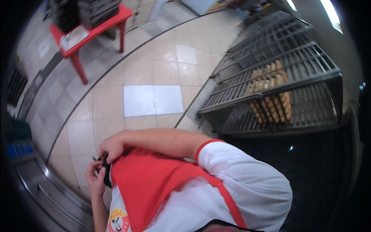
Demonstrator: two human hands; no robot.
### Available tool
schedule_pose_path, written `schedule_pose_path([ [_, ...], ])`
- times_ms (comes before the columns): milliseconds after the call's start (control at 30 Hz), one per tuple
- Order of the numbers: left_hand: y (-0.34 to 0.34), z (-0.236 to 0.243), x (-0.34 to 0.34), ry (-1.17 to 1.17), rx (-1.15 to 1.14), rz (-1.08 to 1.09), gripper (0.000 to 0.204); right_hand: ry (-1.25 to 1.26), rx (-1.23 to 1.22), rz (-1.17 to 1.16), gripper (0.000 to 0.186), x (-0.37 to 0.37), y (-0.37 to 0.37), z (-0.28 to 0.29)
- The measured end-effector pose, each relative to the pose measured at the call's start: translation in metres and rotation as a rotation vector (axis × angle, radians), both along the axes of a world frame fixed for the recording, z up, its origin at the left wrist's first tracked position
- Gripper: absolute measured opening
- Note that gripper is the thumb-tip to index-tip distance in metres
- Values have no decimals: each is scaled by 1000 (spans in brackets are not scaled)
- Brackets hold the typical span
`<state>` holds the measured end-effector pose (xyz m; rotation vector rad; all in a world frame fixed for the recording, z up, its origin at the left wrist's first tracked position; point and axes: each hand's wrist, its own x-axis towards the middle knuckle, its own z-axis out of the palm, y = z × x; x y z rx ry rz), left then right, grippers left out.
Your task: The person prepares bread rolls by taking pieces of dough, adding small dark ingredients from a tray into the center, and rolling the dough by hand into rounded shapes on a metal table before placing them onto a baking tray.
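Both of my hands are at my left hip, beside the red apron (152, 174) that I wear over a white shirt. My right arm reaches across my belly, and my right hand (112, 147) is closed at the top of a small black thing (104, 170), perhaps a pouch or strap. My left hand (95, 178) holds the same black thing from the outer side, thumb and fingers pinched on it. Its exact kind is not plain, and the fingers hide part of it.
On the right stands a metal rack (270, 91) with rows of bread rolls (270, 92) on it. A red table (94, 34) at the far left bears stacks of dark trays (98, 13) and a white cloth or paper (74, 38). A metal counter (46, 193) runs along the near left.
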<state>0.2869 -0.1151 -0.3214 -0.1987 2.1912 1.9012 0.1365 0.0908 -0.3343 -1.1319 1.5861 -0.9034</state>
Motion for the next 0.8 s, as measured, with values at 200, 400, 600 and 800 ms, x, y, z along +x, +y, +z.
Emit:
schedule_pose_path([
  [200,-10,-53,-5,-22,151,157,31,266,105,-136,24,-15,-16,-29],
  [400,-42,-44,48,-16,-341,-41,24,299,-21,-397,26,-14,22,-47],
  [600,-57,-23,57,-227,-552,-254,29,351,94,-888,33,-9,175,-99],
  [800,-79,8,20,-214,-845,-729,34,82,585,-1679,43,128,346,-196],
])
